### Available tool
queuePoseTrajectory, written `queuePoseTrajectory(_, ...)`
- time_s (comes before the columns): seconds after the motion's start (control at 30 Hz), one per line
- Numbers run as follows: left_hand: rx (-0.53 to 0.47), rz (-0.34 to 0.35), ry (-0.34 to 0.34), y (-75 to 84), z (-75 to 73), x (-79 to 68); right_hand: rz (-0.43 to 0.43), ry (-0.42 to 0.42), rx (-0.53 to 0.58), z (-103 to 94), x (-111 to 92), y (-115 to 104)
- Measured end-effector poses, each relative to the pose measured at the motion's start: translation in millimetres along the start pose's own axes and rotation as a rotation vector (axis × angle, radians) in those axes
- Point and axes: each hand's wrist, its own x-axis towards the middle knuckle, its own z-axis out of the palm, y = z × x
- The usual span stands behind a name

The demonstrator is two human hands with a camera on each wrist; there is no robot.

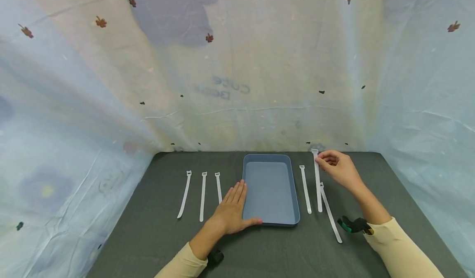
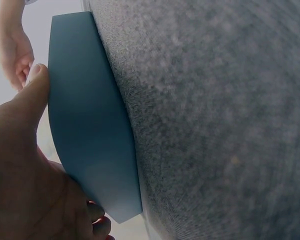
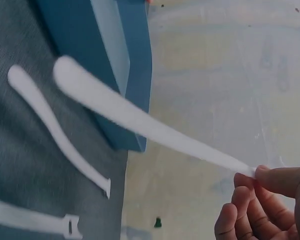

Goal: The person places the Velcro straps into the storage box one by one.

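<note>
My right hand (image 1: 338, 170) pinches a white slotted cable strap (image 1: 318, 184) near its slotted head, between thumb and fingertips. In the right wrist view this held strap (image 3: 125, 114) slants raised across the side of the blue-grey tray (image 3: 140, 100), its rounded end free. My left hand (image 1: 231, 215) rests at the tray's (image 1: 271, 195) near left corner, fingers straight along the left side and thumb at the near edge. Beside the held strap lie two more white straps, one to the left (image 1: 305, 189) and one to the right (image 1: 330, 214).
Left of the tray, several white straps lie roughly parallel, among them an outer one (image 1: 184, 194), a middle one (image 1: 203, 196) and one partly hidden by the left hand (image 1: 218, 186). All lie on a dark grey cloth surface (image 1: 148, 245). A patterned curtain (image 1: 259, 117) hangs behind.
</note>
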Motion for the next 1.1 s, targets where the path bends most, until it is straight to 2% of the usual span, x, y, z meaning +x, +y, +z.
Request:
queuePoseTrajectory(0.33, 0.019, 0.003, -0.002, -2.1, 1.4, 0.3, 0.002, -0.072, 0.177, 26.5, 8.6, -17.3)
queuePoseTrajectory(0.57, -0.029, 0.018, 0.016, -5.0, 5.3, 1.5, 0.022, -0.121, 0.212, 49.1, 15.4, -28.3)
queuePoseTrajectory(0.83, 0.003, -0.001, -0.006, -3.9, 3.0, 2.7, 0.077, -0.206, 0.306, 80.6, 24.0, -32.3)
queuePoseTrajectory(1.1, -0.006, -0.011, -0.027, -1.0, 1.2, 2.3, 0.107, -0.269, 0.337, 108.9, 27.9, -38.0)
